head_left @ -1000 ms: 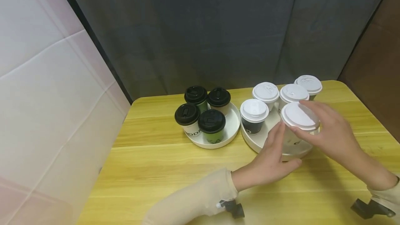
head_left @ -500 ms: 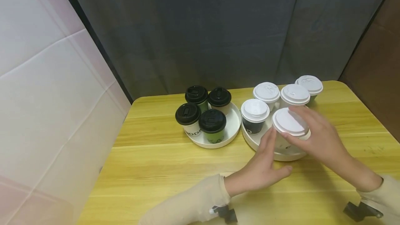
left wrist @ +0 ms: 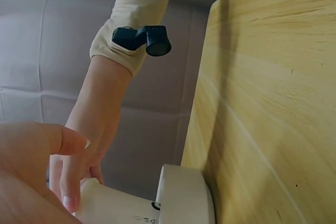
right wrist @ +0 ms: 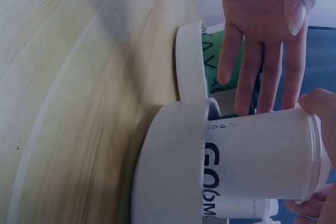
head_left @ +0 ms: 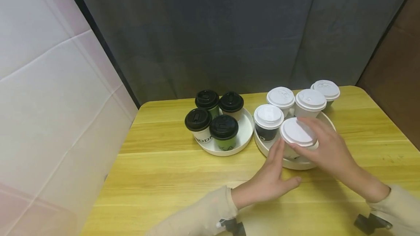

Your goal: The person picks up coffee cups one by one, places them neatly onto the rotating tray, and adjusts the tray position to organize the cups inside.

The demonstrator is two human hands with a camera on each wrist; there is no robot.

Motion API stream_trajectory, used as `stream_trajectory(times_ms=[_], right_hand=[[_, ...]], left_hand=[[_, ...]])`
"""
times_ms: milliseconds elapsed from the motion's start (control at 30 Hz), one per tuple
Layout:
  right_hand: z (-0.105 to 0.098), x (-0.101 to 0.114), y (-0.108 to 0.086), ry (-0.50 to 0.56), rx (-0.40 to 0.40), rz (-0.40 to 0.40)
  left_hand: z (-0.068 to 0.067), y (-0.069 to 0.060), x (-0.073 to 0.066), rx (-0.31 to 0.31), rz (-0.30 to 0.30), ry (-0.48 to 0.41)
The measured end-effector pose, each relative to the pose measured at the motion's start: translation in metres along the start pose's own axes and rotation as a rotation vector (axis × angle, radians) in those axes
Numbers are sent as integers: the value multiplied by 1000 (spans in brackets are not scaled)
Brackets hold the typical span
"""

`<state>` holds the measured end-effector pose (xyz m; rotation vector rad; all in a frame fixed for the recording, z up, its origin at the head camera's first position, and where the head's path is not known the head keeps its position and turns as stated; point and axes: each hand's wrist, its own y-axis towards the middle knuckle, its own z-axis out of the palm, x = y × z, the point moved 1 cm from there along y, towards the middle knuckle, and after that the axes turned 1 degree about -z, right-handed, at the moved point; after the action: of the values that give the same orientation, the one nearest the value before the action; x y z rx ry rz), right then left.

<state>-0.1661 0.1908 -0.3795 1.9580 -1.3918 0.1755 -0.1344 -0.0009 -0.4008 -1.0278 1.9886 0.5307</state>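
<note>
A white paper cup (right wrist: 257, 156) with a white lid (head_left: 298, 132) stands within the rim of the right-hand round tray (head_left: 300, 165). My right hand (head_left: 328, 152) grips this cup from the right, near its lid, with thumb and fingers on either side. My left hand (head_left: 264, 183) has its fingers stretched out at the cup's left side; the fingertips seem to meet the wall in the right wrist view. Beside it in the tray are a dark cup with a white lid (head_left: 268, 117) and white-lidded cups (head_left: 280, 97) (head_left: 310, 100) behind.
To the left, a smaller round white tray (head_left: 245, 130) bears several black-lidded cups (head_left: 224, 128). Another white-lidded cup (head_left: 326, 89) stands at the back right; its base is hidden. A dark cloth (head_left: 210, 32) hangs behind the wooden table (head_left: 157, 177).
The right hand has brought the white cup leftward and toward the person over the tray. The left hand has shifted left and slightly down along with it.
</note>
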Motion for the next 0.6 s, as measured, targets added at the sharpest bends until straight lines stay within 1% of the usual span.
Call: stream_trajectory(times_ms=[333, 600], right_hand=[[9, 1, -2, -15, 20, -2], [13, 0, -4, -27, 19, -34]], left_hand=[[2, -2, 8, 8, -39, -17], [3, -3, 12, 8, -24, -26]])
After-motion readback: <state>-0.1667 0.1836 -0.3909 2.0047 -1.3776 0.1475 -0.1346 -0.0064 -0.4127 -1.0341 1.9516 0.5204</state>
